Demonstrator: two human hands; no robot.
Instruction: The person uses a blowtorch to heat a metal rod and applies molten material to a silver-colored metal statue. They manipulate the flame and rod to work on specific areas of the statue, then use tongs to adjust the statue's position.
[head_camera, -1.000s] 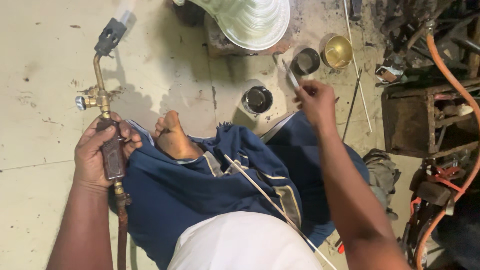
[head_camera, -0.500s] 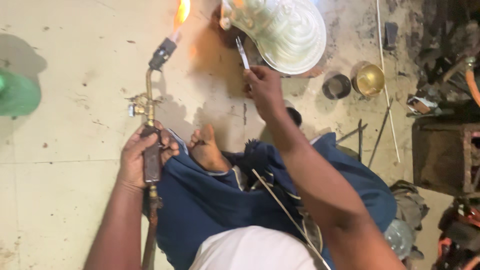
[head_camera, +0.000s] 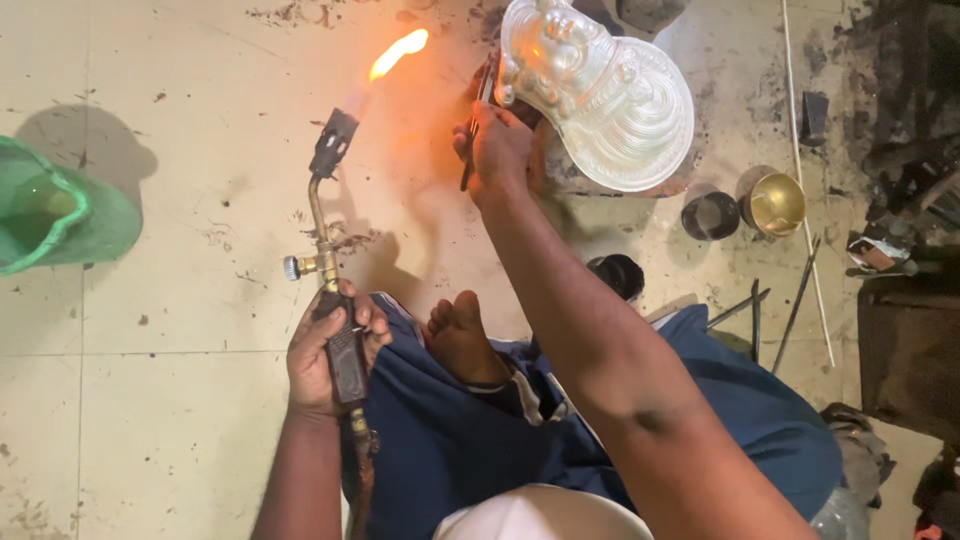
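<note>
Far and right of the lit torch, gripped upright in the left hand, the mask is met by tweezers pinched in the nearer right hand

The stained cream tiled floor carries a green plastic jug, 1 small dark metal cup, 1 round brass bowl and thin metal rods.

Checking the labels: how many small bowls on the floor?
2: a dark bowl and a brass bowl, side by side right of the silver piece. Clutter at right may hide more.
</note>
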